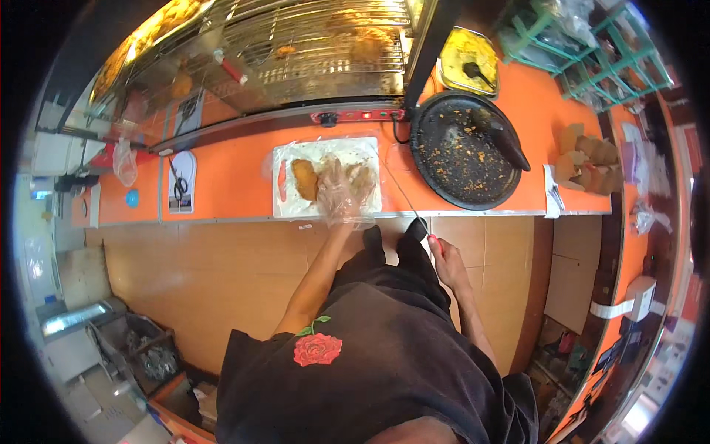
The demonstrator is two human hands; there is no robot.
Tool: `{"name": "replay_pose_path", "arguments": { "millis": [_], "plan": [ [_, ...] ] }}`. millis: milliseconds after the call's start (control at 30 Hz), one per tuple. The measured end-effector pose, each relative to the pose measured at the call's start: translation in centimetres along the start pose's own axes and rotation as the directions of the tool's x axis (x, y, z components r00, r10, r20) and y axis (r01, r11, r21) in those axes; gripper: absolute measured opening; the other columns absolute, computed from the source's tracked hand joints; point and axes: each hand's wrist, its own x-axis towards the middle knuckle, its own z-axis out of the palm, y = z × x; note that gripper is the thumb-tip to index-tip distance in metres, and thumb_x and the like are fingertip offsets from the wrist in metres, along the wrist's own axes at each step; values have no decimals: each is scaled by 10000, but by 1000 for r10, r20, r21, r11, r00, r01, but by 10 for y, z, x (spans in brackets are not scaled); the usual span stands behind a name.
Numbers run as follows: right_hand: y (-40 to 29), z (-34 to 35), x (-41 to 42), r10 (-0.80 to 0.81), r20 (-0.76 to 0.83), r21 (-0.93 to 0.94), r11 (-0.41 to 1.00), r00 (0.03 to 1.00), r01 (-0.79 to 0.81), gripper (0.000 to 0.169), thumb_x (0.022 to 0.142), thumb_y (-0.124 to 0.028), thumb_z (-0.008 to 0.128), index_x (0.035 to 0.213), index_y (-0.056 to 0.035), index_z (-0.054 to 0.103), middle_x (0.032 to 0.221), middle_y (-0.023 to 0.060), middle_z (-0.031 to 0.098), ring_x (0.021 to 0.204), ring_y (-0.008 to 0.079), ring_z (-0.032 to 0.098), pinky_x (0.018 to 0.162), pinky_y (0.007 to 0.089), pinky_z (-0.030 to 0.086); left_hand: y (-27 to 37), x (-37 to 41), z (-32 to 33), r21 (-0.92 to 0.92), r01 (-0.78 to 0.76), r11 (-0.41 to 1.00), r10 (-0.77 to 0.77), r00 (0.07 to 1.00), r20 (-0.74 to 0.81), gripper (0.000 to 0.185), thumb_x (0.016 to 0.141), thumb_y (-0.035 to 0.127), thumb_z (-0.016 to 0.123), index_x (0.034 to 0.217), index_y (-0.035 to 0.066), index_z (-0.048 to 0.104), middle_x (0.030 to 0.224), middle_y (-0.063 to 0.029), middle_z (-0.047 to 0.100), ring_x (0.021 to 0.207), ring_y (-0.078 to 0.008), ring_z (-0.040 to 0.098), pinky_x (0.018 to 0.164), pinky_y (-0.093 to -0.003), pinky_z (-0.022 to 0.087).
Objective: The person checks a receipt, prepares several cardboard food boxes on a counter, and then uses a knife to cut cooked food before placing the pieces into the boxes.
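A white cutting board point(282, 205) lies at the counter's front edge, covered by clear plastic film. On it is a golden-brown fried piece of food point(304, 178), with a thin orange-red strip point(282, 180) at its left. My left hand point(336, 191), in a clear plastic glove, lies over the board between the fried piece and a paler piece of food point(360, 178). What is under its fingers is hidden. Ungloved, my right hand point(448, 261) grips the red handle of a long thin knife point(407, 197). Its narrow blade slants up and left past the board's right edge.
A large dark stone mortar point(471, 191) with a pestle point(507, 141) stands right of the board. Behind it sits a tray of yellow food point(470, 58) with a black spoon. A lit display warmer point(333, 66) borders the back. Scissors point(178, 180) lie on the left.
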Motion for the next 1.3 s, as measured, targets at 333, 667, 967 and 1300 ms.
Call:
{"name": "replay_pose_path", "arguments": {
  "millis": [333, 667, 967, 1300],
  "plan": [
    [29, 56, 55, -182, -321, -325, 943, 930, 72, 522, 961, -504, 518, 1026, 8, 594, 806, 252, 663, 774, 448, 645, 711, 514, 512, -22, 25, 41, 123, -269, 955, 228, 935, 270, 378, 798, 412, 660, 1058, 139, 675, 973, -176, 638, 965, -362, 613, 803, -533, 491],
    [3, 85, 126, -468, -353, -410, 856, 810, 316, 326, 848, -319, 658, 1004, -45, 574, 974, 210, 597, 895, 375, 616, 774, 481, 502, -68, 28, 69, 51, -324, 945, 317, 943, 102, 336, 834, 356, 630, 1012, 73, 663, 970, -183, 640, 904, -354, 618, 767, -489, 510],
    [35, 25, 62, -755, -399, -513, 654, 521, 556, 347, 797, -294, 676, 1042, -60, 603, 1048, 176, 576, 947, 349, 579, 778, 436, 479, -63, 58, 64, -428, -429, 796, 283, 888, -363, 196, 864, 196, 622, 1032, 104, 657, 802, -98, 669, 656, -260, 639, 586, -380, 524],
    [197, -9, -12, -269, -471, -362, 927, 840, 93, 327, 896, -215, 663, 1177, -59, 601, 1116, 215, 548, 1043, 368, 521, 903, 491, 419, -21, 44, -7, -852, 347, 392, -652, 758, 9, 234, 908, 363, 587, 948, 132, 588, 719, -46, 584, 555, -172, 544, 482, -306, 451]
  ]
}}
